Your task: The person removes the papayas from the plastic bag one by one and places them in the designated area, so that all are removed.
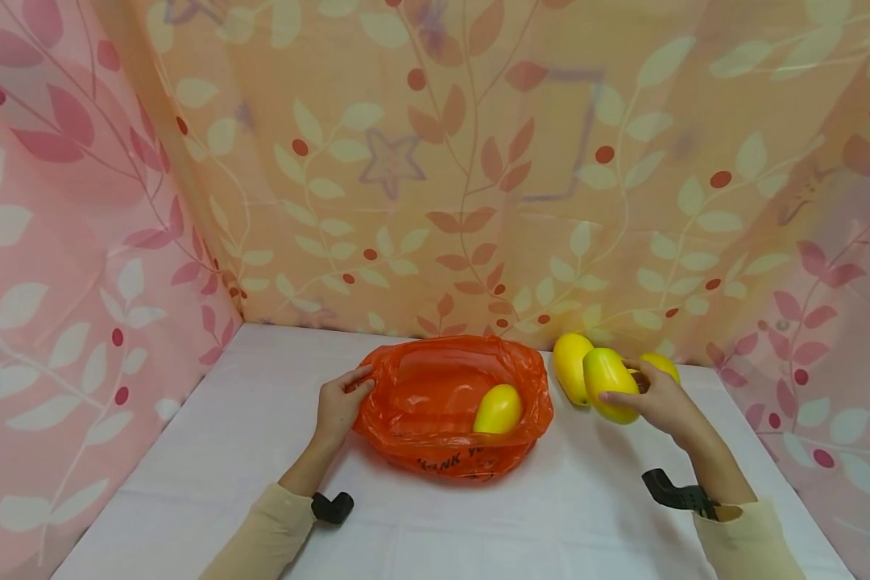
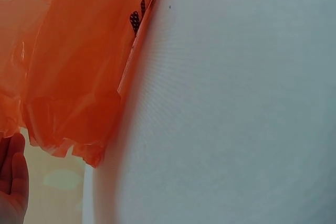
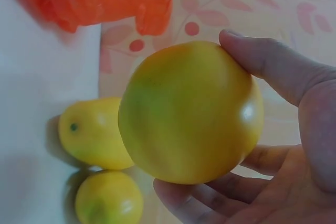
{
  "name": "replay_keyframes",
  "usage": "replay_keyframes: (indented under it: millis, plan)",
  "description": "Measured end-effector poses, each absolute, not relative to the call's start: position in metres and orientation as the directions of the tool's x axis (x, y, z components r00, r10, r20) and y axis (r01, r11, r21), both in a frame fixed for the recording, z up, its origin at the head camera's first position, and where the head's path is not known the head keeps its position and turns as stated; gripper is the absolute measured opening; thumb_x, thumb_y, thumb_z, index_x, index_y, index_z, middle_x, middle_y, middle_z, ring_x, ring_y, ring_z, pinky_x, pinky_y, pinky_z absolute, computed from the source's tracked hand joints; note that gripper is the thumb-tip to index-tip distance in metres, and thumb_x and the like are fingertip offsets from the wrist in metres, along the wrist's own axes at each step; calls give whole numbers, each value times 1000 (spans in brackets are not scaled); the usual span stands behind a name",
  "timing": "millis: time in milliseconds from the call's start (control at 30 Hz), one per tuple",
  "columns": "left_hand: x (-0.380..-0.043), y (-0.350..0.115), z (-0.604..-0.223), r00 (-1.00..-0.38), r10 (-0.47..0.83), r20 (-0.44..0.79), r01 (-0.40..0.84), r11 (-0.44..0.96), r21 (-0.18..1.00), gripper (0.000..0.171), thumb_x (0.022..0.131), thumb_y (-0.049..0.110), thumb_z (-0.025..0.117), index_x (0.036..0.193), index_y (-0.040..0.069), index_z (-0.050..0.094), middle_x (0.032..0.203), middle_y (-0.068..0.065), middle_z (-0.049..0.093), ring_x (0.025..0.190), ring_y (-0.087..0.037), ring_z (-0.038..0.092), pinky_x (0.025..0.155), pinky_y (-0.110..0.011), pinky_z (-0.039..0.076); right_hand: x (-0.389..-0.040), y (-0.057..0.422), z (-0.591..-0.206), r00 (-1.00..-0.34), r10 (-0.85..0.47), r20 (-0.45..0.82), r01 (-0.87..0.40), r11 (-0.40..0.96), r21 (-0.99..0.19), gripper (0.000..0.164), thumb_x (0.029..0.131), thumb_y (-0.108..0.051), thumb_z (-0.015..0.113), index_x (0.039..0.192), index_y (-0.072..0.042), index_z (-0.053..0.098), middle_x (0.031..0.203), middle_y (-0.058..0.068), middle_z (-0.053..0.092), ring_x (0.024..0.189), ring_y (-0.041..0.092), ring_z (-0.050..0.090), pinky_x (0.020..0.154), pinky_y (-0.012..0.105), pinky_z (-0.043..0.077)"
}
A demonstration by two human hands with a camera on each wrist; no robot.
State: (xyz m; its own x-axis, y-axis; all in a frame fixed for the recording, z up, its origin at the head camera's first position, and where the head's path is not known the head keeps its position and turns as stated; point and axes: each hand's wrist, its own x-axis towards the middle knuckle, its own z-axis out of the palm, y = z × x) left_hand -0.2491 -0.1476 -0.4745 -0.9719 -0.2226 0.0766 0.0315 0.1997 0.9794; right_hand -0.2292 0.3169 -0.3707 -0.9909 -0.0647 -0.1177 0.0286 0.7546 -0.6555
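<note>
An orange-red plastic bag (image 1: 435, 362) lies with its mouth spread wide in the middle of the table, one yellow mango (image 1: 499, 409) inside it. My left hand (image 1: 337, 407) holds the bag's left rim; only some of its fingers (image 2: 18, 177) show at the edge of the left wrist view. To the right of the bag, my right hand (image 1: 660, 403) grips a second mango (image 1: 607, 383) between thumb and fingers, lifted off the table. Behind it rests another mango (image 1: 569, 362), and one more mango (image 1: 663, 366) is partly hidden by the right hand.
A white-covered table (image 1: 435, 536) carries everything. Leaf-patterned curtains (image 1: 435, 201) enclose it at the back and both sides. Black print marks the front of the bag. Each wrist wears a black mount (image 1: 677, 493).
</note>
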Motion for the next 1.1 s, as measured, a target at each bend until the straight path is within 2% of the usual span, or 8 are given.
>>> replay_keyframes:
  millis: [400,700,1100]
  plan:
    - [-249,-147,-476,-972,-224,75,29,201,979,31,92,13,66,122,5,69,131,-14,64,128,-27,54,99,-38,51,-225,332,-396,-976,-14,-218,136,742,-656,106,82,-58,69,148,9,22,138,36,39,116,46,46,99,57,48]
    - [-250,-147,-475,-971,-224,80,35,201,979,31,92,12,66,122,5,69,130,-14,64,128,-27,55,100,-39,51,-225,341,-409,-973,1,-229,149,761,-632,107,82,-58,69,147,12,21,139,38,37,117,48,43,100,62,44]
    - [-248,-147,-474,-973,-216,75,30,203,979,31,93,12,65,123,5,68,131,-15,63,129,-27,54,99,-37,52,-226,349,-419,-965,35,-259,183,799,-574,107,80,-60,70,145,12,24,135,40,38,113,49,45,96,63,45]
